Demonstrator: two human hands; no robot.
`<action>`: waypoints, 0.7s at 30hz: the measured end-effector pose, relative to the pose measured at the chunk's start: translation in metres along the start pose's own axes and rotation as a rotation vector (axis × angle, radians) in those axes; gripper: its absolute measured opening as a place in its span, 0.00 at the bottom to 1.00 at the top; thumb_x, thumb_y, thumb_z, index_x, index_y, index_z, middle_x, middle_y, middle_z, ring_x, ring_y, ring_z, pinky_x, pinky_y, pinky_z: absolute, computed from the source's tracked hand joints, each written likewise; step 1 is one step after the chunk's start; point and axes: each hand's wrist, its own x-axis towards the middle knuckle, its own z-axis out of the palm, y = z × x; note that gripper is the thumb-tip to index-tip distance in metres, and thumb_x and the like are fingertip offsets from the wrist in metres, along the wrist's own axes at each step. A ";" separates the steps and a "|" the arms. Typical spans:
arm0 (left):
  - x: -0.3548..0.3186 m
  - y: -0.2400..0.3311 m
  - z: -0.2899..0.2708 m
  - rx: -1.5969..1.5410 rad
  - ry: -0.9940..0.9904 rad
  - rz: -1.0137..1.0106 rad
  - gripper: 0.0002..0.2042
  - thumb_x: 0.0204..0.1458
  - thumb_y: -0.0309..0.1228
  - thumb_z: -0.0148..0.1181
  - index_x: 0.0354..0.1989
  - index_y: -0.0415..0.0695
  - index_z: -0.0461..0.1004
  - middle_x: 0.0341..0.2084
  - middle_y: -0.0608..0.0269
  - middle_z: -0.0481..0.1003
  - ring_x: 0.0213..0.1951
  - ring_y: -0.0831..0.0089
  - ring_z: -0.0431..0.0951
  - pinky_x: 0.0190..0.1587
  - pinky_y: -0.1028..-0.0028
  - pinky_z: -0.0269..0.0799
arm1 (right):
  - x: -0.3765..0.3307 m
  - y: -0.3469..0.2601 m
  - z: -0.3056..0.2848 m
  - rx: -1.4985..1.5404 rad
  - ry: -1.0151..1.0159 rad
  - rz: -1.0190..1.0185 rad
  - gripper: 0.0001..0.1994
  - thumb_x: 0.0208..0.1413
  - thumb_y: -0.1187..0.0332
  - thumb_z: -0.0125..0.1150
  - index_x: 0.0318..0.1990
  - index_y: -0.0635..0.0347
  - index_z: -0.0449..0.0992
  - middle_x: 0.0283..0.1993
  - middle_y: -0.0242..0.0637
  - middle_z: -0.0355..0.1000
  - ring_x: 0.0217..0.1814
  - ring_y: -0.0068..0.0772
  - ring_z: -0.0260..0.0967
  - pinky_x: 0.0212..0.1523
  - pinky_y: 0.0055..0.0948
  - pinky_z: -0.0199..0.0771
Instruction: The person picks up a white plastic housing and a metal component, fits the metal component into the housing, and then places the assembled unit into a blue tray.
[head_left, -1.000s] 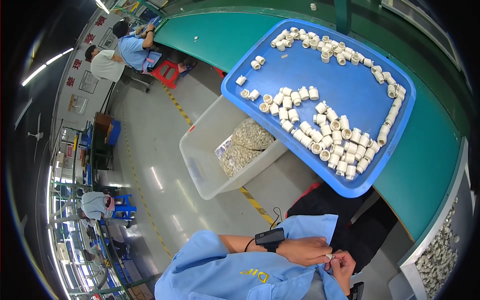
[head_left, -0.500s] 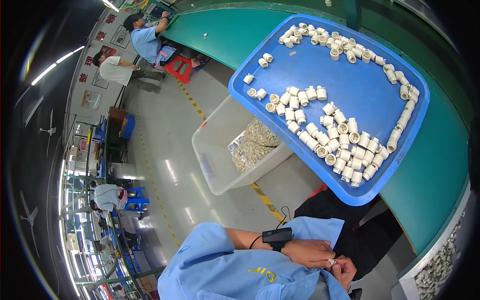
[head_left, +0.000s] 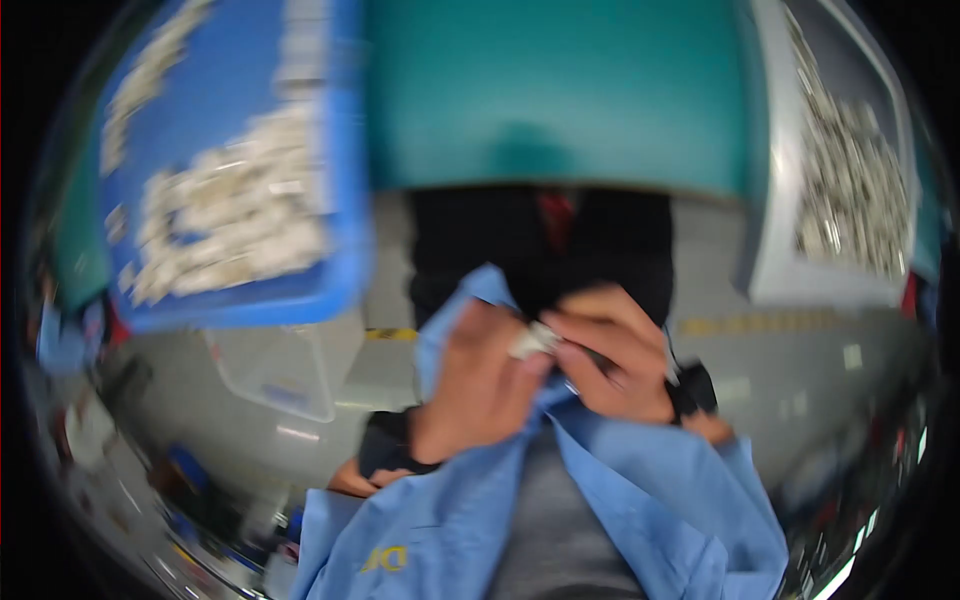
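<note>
The picture is blurred, so fine detail is lost. Both hands meet low in the middle, in front of the person's chest, above the open front of a blue jacket (head_left: pixel 640 500). The left hand (head_left: pixel 480 385) has its back to the camera, fingers curled inward and thumb side up, with a dark band (head_left: pixel 385 445) round the wrist. The right hand (head_left: pixel 615 355) comes in from the other side, knuckles up and fingers bent down toward the left hand's fingertips; a black wrist device (head_left: pixel 692 390) sits on its wrist. Between the two sets of fingertips is a small white part (head_left: pixel 533 340), pinched where the hands touch; both hands are closed round it, though the blur hides which fingers bear on it. A fold of the blue fabric rises beside the left hand. Behind the hands lie dark trousers (head_left: pixel 545 250) and, beyond them, the edge of a green table (head_left: pixel 560 90). On the table at upper left rests a blue tray (head_left: pixel 340 200) with many small white pieces (head_left: pixel 230 220) heaped in it. At upper right a grey bin (head_left: pixel 775 230) holds more pale pieces. Below the tray, on the floor, stands a clear box (head_left: pixel 275 365).
</note>
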 end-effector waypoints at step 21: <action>0.035 0.026 0.011 -0.018 -0.020 0.200 0.18 0.60 0.42 0.55 0.33 0.35 0.72 0.24 0.57 0.74 0.22 0.64 0.68 0.34 0.67 0.59 | 0.016 -0.010 -0.040 0.203 0.006 -0.061 0.15 0.48 0.76 0.73 0.43 0.73 0.81 0.39 0.51 0.75 0.31 0.33 0.73 0.30 0.26 0.72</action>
